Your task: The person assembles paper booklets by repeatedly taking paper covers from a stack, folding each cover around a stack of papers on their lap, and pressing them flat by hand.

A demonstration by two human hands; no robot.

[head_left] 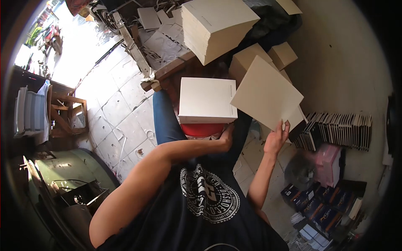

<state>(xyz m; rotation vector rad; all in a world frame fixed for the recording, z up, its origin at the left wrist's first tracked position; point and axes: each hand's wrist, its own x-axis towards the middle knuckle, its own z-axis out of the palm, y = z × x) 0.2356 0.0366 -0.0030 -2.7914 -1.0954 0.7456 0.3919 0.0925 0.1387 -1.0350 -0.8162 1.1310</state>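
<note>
A large pale cream sheet of board (268,92) is tilted at the right, and my right hand (277,138) pinches its lower corner. A stack of white sheets (207,98) sits between my knees on a red stool (203,130). My left hand (226,140) is at the near right corner of that stack, below its edge. Its fingers are mostly hidden, so their grip does not show.
A tall cream paper block (217,25) stands ahead on a wooden platform (173,69) with paper scraps. Brown boxes (249,58) are behind the board. A row of dark-covered books (339,129) lines the right wall, near dark boxes (320,209). A wooden stool (67,111) stands left.
</note>
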